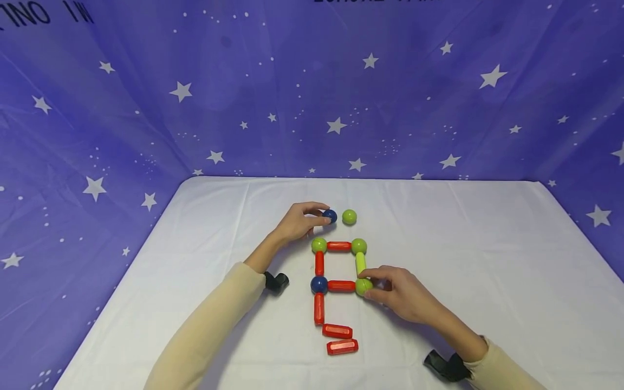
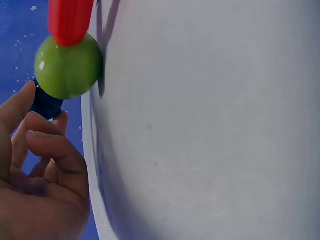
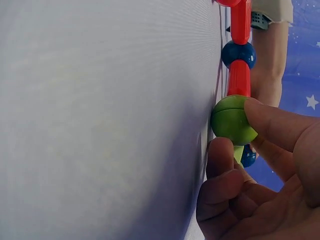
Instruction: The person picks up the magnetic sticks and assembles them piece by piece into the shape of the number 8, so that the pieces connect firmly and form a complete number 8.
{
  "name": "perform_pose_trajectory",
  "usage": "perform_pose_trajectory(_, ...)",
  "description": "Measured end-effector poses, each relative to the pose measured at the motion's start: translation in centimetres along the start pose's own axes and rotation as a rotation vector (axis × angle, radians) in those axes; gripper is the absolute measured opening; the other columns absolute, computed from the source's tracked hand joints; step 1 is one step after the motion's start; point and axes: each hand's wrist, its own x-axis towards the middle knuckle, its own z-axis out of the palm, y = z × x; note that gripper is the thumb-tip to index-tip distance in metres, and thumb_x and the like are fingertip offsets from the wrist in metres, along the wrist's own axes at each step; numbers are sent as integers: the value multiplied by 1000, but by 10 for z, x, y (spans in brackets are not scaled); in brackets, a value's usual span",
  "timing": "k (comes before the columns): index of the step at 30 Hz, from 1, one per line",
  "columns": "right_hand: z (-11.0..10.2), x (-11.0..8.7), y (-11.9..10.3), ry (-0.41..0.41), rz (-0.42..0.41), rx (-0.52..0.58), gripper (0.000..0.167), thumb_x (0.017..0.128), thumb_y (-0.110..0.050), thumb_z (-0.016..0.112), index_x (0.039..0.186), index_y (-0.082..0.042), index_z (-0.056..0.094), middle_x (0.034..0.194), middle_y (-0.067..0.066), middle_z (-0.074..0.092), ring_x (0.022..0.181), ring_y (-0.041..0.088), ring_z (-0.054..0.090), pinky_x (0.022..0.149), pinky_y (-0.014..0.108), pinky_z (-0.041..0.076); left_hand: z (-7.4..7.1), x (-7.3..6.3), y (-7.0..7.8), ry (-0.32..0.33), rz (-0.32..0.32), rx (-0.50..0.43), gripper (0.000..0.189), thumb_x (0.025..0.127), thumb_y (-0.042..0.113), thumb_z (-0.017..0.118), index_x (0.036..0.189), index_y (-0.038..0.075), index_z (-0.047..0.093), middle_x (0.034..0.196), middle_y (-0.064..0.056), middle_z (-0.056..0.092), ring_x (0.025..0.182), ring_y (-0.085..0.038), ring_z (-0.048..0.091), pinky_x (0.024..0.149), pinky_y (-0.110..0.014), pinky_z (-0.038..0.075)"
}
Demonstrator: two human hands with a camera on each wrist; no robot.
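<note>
In the head view I have a white-covered tabletop (image 1: 487, 233). On it I see three green balls (image 1: 358, 246) and a blue ball (image 1: 319, 285) as the corners of a square, linked by three red rods (image 1: 340, 286) and a yellow-green rod (image 1: 361, 262). A fourth red rod (image 1: 319, 309) runs nearer from the blue corner; two loose red rods (image 1: 337, 331) lie by its end. Beyond the square sits a lone green ball (image 1: 349, 217); I can't tell whether the second blue ball (image 1: 330, 216) beside it touches the cloth.

The right fingers (image 3: 277, 125) pinch a green ball (image 3: 231, 121).
</note>
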Motion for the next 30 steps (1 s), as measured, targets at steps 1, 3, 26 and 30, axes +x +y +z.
perform_pose_trajectory(1,0,0,0,0,-1,2,34,87,-20,77,120,-15,71,96,-7,62,79,16,50,65,29,43,0,-2,1,0,0,-13,38,90,24,75,125,15,67,112,-10,64,54,-20,51,44,-26,37)
perform_pose_trajectory(3,0,0,0,-1,-2,6,34,87,-21,76,121,-15,71,96,-6,62,78,16,50,65,29,42,-1,-7,2,5,-2,-43,37,89,23,75,125,14,67,112,-10,64,52,-18,49,45,-25,36)
perform_pose_trajectory(26,3,0,-1,20,30,-9,33,87,-17,76,119,-16,71,95,-8,64,78,16,51,65,29,44,10,-77,25,-99,53,-106,36,88,25,77,122,19,69,113,-7,64,47,-15,43,46,-25,35)
perform_pose_trajectory(30,3,0,-2,17,28,-5,33,87,-17,76,119,-15,71,95,-8,64,78,17,52,66,29,44,11,-91,24,-120,49,-132,36,88,23,76,122,17,68,110,-8,63,47,-15,42,45,-24,35)
